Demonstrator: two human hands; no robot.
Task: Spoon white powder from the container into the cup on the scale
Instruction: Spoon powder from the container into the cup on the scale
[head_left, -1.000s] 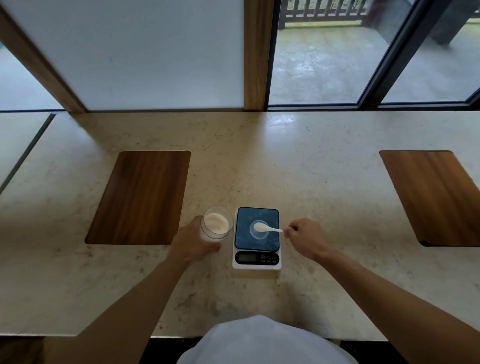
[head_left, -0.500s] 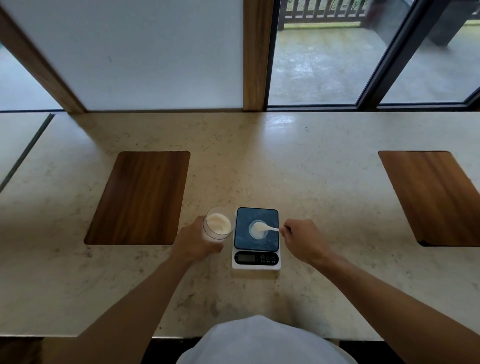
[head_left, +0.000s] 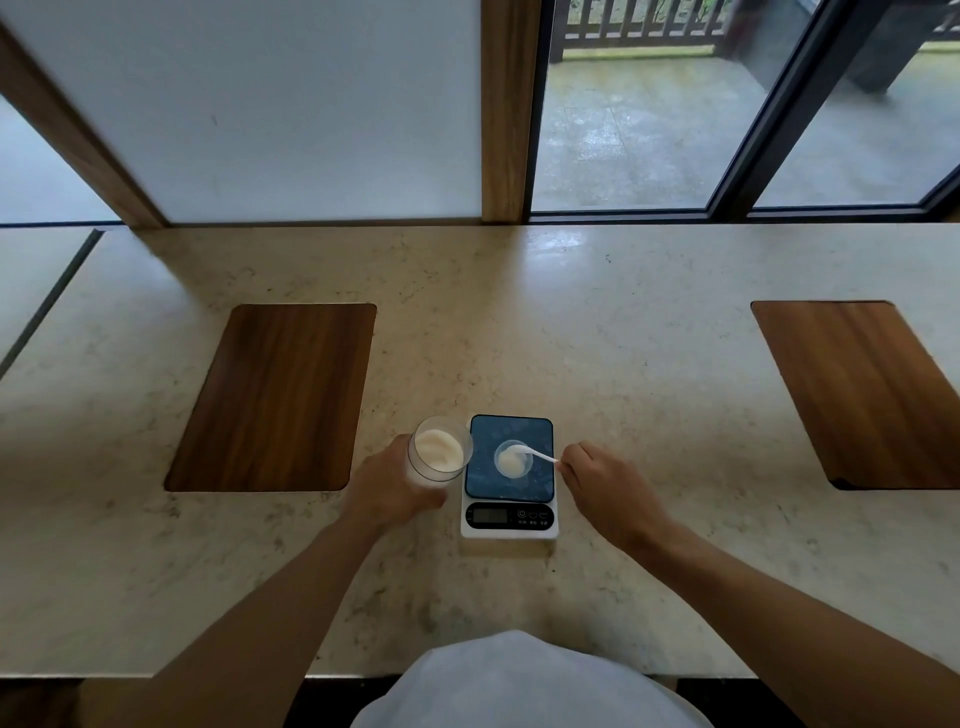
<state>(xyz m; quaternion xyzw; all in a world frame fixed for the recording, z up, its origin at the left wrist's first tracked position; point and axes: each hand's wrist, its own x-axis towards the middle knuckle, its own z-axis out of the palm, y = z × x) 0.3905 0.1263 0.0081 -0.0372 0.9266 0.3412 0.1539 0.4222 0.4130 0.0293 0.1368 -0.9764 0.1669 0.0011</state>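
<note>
A small kitchen scale (head_left: 510, 514) with a dark blue top stands on the stone counter. On it sits a small clear cup (head_left: 511, 460) with white powder inside. My right hand (head_left: 608, 486) pinches the handle of a white spoon (head_left: 540, 455), and the spoon's bowl is over the cup's mouth. Left of the scale, my left hand (head_left: 387, 488) grips a clear container (head_left: 439, 454) of white powder, tilted slightly toward the scale.
Two dark wooden panels are set into the counter, one at the left (head_left: 275, 397) and one at the far right (head_left: 872, 392). A window wall with a wooden post (head_left: 509, 109) runs along the counter's far edge.
My right hand has shifted slightly left and the spoon's bowl has tipped down into the cup. More white powder shows in the cup. The left hand and container have stayed put.
</note>
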